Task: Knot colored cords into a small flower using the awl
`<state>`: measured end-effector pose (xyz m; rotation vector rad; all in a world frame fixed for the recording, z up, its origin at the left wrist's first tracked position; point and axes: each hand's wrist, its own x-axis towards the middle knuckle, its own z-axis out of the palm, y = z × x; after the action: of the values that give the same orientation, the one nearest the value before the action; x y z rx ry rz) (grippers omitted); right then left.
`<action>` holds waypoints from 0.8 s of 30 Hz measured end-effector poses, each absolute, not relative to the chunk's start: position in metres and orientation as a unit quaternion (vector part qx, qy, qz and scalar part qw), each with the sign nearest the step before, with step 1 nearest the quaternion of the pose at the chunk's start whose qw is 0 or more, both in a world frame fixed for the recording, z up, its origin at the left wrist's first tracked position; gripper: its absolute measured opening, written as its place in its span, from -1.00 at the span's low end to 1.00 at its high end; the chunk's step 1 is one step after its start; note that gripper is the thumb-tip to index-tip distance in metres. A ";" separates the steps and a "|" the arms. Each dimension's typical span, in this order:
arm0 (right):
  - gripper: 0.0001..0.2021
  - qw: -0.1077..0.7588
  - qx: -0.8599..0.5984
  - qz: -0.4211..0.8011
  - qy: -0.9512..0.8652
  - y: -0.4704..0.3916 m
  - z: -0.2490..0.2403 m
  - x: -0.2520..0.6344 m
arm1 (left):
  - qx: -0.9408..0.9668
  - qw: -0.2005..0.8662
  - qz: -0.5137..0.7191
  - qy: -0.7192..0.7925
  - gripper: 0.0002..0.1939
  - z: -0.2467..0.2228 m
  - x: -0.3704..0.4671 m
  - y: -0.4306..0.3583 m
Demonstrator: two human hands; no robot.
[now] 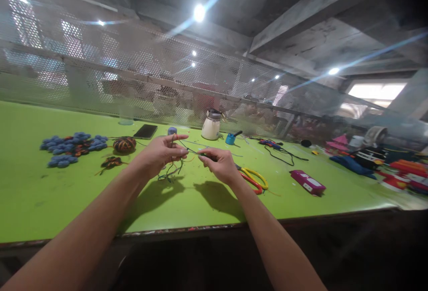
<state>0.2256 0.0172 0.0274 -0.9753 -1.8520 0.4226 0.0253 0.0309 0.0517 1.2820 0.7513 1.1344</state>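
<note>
My left hand (163,152) is raised over the green table, thumb and fingers pinching dark yarn (170,173) whose loose strands hang below it. A strand runs up over the raised index finger. Facing it, my right hand (219,162) is closed on a thin crochet hook (195,151), its tip touching the yarn at the left fingertips. Most of the hook is hidden in the fingers. Scissors (256,179) with red and yellow handles lie just beyond my right wrist. A striped orange and black yarn ball (124,145) rests left of my left hand.
Blue crocheted flowers (63,161) and a small dark one (111,162) lie left. Behind stand a phone (146,131), a white jar (211,128) and a blue pot (230,138). A purple box (307,182) and cable (284,149) lie right. A mesh screen (160,81) bounds the back.
</note>
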 end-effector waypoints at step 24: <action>-0.76 0.444 -0.405 0.156 -0.784 0.021 0.028 0.232 | 0.533 0.629 0.467 0.319 -0.41 0.051 0.024 0.033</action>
<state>0.2316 0.0213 0.0278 -1.0042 -1.9442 0.3866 0.0239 0.0334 0.0513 1.2212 0.7310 1.0709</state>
